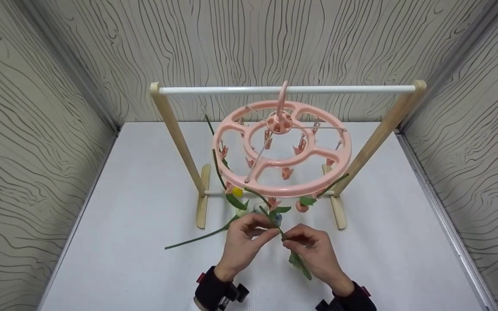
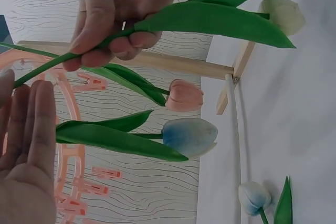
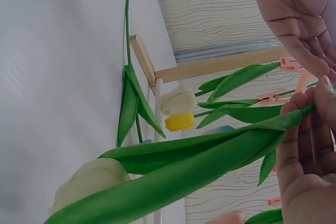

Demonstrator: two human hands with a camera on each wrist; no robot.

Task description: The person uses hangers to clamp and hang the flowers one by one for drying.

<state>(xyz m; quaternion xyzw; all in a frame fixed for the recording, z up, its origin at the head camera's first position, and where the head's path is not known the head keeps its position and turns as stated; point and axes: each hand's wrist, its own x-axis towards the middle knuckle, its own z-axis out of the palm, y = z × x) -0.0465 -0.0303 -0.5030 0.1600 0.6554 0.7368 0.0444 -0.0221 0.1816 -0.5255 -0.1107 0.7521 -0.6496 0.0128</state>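
Left wrist view: both hands [image 2: 26, 150] [image 2: 126, 6] pinch a pale tulip [image 2: 210, 22] by its stem, near a pink tulip [image 2: 184, 95].

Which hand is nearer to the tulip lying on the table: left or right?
Left. In the head view, the left hand is close beside the lying tulip; the right hand is farther off to the right.

Both hands were over the tabletop [image 1: 145, 194], well off its far edge. Left hand [image 1: 245, 241]: thumb and forefinger pinched, pointed inward, remaining fingers side by side. Right hand [image 1: 314, 251]: pinched too, angled inward toward the left. Fingertips sat just beside each other. Wrists were well apart, farther from that far edge than the fingertips.
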